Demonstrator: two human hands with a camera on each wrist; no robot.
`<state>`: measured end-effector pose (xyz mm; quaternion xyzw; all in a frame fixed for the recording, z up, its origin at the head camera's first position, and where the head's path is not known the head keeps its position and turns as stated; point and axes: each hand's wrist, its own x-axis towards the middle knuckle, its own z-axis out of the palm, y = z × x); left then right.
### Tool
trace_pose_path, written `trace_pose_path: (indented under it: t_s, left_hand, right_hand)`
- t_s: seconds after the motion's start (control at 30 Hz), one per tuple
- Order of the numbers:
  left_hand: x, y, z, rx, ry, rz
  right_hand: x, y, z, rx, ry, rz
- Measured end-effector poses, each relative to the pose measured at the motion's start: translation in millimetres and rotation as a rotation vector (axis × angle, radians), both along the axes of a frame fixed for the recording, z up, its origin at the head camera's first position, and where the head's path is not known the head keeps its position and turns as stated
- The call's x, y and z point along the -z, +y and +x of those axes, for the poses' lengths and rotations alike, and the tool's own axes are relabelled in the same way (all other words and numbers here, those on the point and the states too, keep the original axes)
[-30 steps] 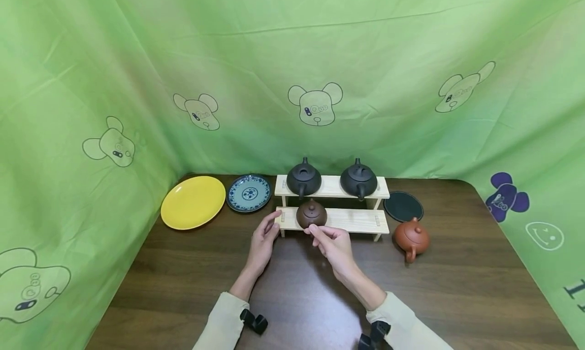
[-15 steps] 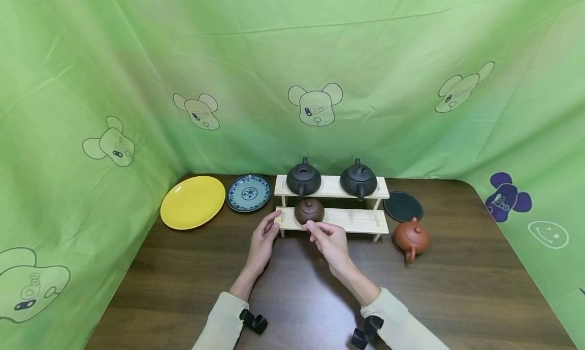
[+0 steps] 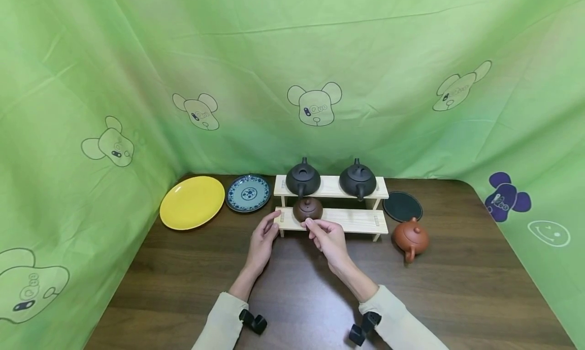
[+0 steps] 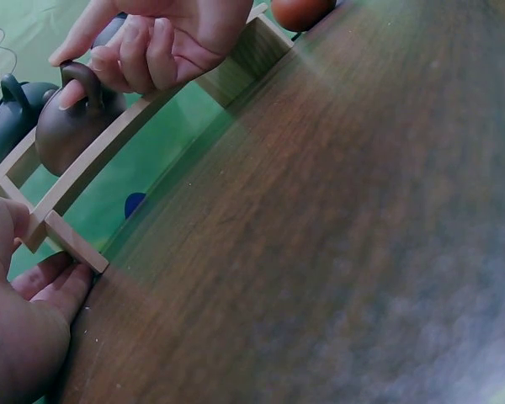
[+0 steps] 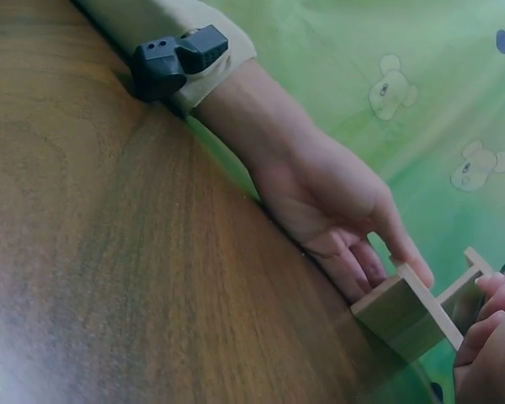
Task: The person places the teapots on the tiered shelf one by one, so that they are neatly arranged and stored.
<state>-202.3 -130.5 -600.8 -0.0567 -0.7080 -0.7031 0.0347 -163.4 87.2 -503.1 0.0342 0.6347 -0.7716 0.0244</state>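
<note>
A small dark brown teapot (image 3: 307,208) stands upright on the lower tier of a two-tier wooden stand (image 3: 352,220), near its left end. My right hand (image 3: 330,242) pinches the teapot's handle (image 4: 86,77) between thumb and forefinger, the other fingers curled in. At the stand's left end, my left hand (image 3: 261,243) holds the lower tier, one digit along the plank and other fingers low at the leg, as the right wrist view shows. Two black teapots, one left (image 3: 303,180) and one right (image 3: 358,181), sit on the upper tier.
A reddish-orange teapot (image 3: 411,236) stands on the table right of the stand, just in front of a round dark plate (image 3: 403,206). To the left lie a blue patterned plate (image 3: 249,193) and a large yellow plate (image 3: 192,202). Green cloth (image 3: 256,136) hangs behind the table.
My right hand has shifted the brown teapot slightly left and back along the lower tier. My left hand has stayed at the stand's end.
</note>
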Motion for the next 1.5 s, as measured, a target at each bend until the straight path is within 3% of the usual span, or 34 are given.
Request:
trace_pose_path:
  t_s: [0.23,0.6,0.83,1.27,1.4,1.5]
  left_hand:
    - [-0.7,-1.8,0.0,0.018,-0.016,0.005]
    - [-0.6,-2.0,-0.1,0.018,-0.019,0.003]
    - [-2.8,-1.2,0.3,0.023,-0.027,0.008]
    - [-3.5,-2.2,1.1,0.012,-0.026,-0.015]
    - [-35.7,6.5,16.5,-0.011,-0.034,-0.031]
    - [-54.4,11.0,26.3,-0.023,0.01,-0.061]
  right_hand:
    - [-1.7,4,-3.1,-0.049,-0.036,0.007]
    - [-0.5,8,-4.1,-0.001,-0.066,-0.033]
    - [-1.4,12,-3.5,0.027,-0.064,-0.003]
    - [-6.0,24,3.4,0.018,-0.063,0.024]
    - [-5.9,27,6.9,0.005,-0.05,0.041]
    - [-7.4,30,11.1,-0.008,-0.039,0.051]
